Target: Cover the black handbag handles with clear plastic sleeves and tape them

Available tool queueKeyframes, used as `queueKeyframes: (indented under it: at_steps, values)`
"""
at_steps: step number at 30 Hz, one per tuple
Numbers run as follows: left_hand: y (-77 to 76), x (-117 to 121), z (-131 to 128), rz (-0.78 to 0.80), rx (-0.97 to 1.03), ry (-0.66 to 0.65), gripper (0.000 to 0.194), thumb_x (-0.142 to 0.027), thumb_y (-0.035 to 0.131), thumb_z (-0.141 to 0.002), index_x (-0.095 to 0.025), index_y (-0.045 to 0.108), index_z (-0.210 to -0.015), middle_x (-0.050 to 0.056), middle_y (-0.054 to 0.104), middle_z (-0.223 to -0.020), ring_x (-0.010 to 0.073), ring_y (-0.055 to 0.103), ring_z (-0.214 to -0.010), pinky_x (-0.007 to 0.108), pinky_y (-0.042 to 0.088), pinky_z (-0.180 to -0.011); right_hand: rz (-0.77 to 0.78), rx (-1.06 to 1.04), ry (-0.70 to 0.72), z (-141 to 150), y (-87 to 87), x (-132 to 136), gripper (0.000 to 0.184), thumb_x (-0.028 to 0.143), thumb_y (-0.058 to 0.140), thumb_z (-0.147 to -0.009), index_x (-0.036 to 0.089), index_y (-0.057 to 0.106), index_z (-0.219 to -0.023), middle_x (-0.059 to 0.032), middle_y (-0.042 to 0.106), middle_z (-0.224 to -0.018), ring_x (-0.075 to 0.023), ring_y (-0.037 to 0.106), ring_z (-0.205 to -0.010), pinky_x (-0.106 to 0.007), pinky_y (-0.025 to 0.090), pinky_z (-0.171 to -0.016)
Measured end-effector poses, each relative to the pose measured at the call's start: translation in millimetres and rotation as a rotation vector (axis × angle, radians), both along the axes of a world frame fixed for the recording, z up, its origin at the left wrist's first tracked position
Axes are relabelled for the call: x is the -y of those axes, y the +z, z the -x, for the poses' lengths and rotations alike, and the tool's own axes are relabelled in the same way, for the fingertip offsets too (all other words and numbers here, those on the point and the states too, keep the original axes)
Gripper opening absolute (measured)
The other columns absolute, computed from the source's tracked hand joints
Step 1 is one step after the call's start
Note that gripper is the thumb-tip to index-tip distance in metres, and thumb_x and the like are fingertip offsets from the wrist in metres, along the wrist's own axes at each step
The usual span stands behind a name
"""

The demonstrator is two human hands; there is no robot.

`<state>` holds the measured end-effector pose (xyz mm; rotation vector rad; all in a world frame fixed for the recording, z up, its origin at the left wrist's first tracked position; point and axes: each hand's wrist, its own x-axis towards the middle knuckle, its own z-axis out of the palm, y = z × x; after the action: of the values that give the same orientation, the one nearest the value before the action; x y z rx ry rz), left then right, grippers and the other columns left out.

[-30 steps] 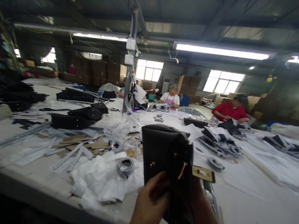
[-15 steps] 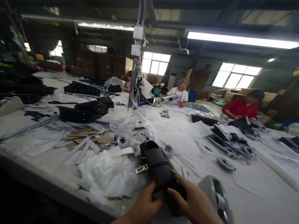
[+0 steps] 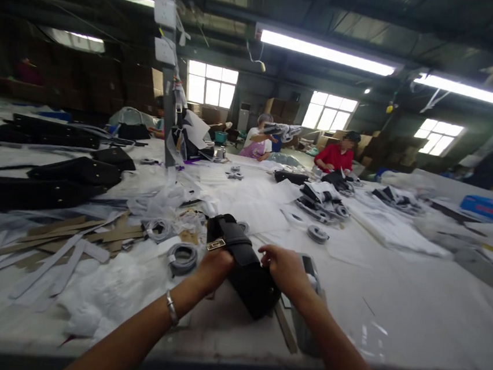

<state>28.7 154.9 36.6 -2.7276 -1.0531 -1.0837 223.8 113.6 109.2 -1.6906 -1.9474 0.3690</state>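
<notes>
A small black handbag (image 3: 254, 284) with a strap across its flap and a gold buckle (image 3: 216, 244) lies tilted on the table in front of me. My left hand (image 3: 216, 266) grips its left side just below the buckle, fingers partly hidden by the bag. At the bag's right edge is my right hand (image 3: 284, 267), its fingers curled together beside the strap; whatever they pinch is too small to make out. A grey tape dispenser (image 3: 308, 330) stands partly behind my right forearm.
Left of the bag lie a grey coil (image 3: 182, 258), crumpled white wrapping (image 3: 114, 288) and brown card strips (image 3: 67, 234). More black bags (image 3: 55, 184) rest farther left. A post (image 3: 168, 96) rises behind. Two co-workers, one in red (image 3: 335, 156), sit across the table.
My view has swung right. The bag has been turned and shifted slightly. My left hand has moved up towards the buckle; my right hand has moved up along the bag's right edge, its fingers now curled.
</notes>
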Motion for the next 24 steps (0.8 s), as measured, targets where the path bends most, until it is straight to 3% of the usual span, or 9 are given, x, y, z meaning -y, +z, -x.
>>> queueKeyframes:
  at_steps: [4,6,8,11,14,16,18,22,24]
  values:
    - [13.3,4,11,-0.103,-0.079,0.011,0.02,-0.015,0.055,-0.092,-0.02,0.074,-0.095,0.008,0.074,-0.087,0.0263,0.066,-0.089,0.039,0.052,-0.079,-0.179,-0.224,-0.093,-11,12.9,16,0.036,0.017,0.038,-0.092,0.023,0.065,-0.115,-0.0014,0.076,-0.095,-0.0138,0.073,-0.075,-0.024,0.054,-0.074]
    - [22.7,13,20,-0.154,-0.091,0.035,0.021,-0.017,0.053,-0.094,-0.02,0.073,-0.1,0.009,0.074,-0.094,0.0262,0.065,-0.091,0.04,0.05,-0.082,-0.319,-0.392,-0.2,-16,4.2,34,0.03,0.028,0.041,-0.097,0.022,0.063,-0.117,-0.0044,0.075,-0.098,-0.0176,0.072,-0.088,-0.028,0.054,-0.082]
    - [32.8,21,28,-0.221,-0.094,0.09,0.022,-0.017,0.052,-0.095,-0.02,0.072,-0.104,0.009,0.074,-0.101,0.0269,0.064,-0.093,0.04,0.05,-0.081,-0.361,-0.508,-0.309,-17,-21.0,55,0.028,0.035,0.046,-0.097,0.021,0.065,-0.11,-0.0066,0.075,-0.095,-0.0218,0.072,-0.092,-0.032,0.055,-0.085]
    - [47.3,24,38,-0.307,-0.061,0.169,0.022,-0.019,0.052,-0.095,-0.019,0.072,-0.105,0.009,0.074,-0.102,0.0265,0.065,-0.091,0.039,0.05,-0.08,-0.212,-0.48,-0.324,-8,-78.5,82,0.029,0.032,0.045,-0.096,0.019,0.066,-0.11,-0.0108,0.074,-0.104,-0.0251,0.071,-0.097,-0.036,0.056,-0.085]
    - [59.6,18,42,-0.341,-0.001,0.202,0.022,-0.021,0.053,-0.095,-0.018,0.074,-0.1,0.01,0.075,-0.098,0.0252,0.066,-0.087,0.038,0.051,-0.081,-0.077,-0.269,-0.049,4,-128.7,91,0.029,0.021,0.052,-0.09,0.023,0.069,-0.113,-0.0097,0.068,-0.124,-0.0273,0.062,-0.117,-0.041,0.05,-0.1]
    - [66.3,12,43,-0.357,0.025,0.229,0.02,-0.021,0.056,-0.093,-0.017,0.074,-0.098,0.01,0.074,-0.096,0.0251,0.065,-0.086,0.038,0.052,-0.08,-0.008,-0.149,0.119,5,-146.6,83,0.036,0.02,0.06,-0.085,0.027,0.067,-0.12,-0.0056,0.061,-0.136,-0.0284,0.051,-0.13,-0.048,0.036,-0.113]
    - [72.1,7,41,-0.37,0.034,0.252,0.019,-0.022,0.057,-0.093,-0.015,0.074,-0.097,0.011,0.074,-0.094,0.0252,0.065,-0.085,0.038,0.052,-0.079,0.026,-0.103,0.153,-1,-152.4,67,0.041,0.021,0.062,-0.085,0.027,0.064,-0.126,-0.0052,0.058,-0.14,-0.0286,0.047,-0.134,-0.051,0.028,-0.117]
    - [81.8,6,30,-0.392,0.04,0.222,0.016,-0.019,0.059,-0.092,-0.014,0.074,-0.093,0.01,0.074,-0.092,0.0225,0.063,-0.082,0.036,0.052,-0.078,-0.009,-0.153,-0.009,-17,-146.3,36,0.041,0.009,0.047,-0.089,0.013,0.064,-0.125,-0.018,0.058,-0.137,-0.0338,0.044,-0.135,-0.059,0.029,-0.114]
    - [85.7,7,21,-0.385,0.058,0.19,0.015,-0.017,0.059,-0.092,-0.015,0.074,-0.094,0.009,0.073,-0.092,0.0206,0.061,-0.082,0.034,0.052,-0.079,-0.046,-0.184,-0.028,-12,-141.7,33,0.041,0.007,0.043,-0.089,0.014,0.065,-0.124,-0.0179,0.059,-0.136,-0.033,0.041,-0.137,-0.057,0.03,-0.114]
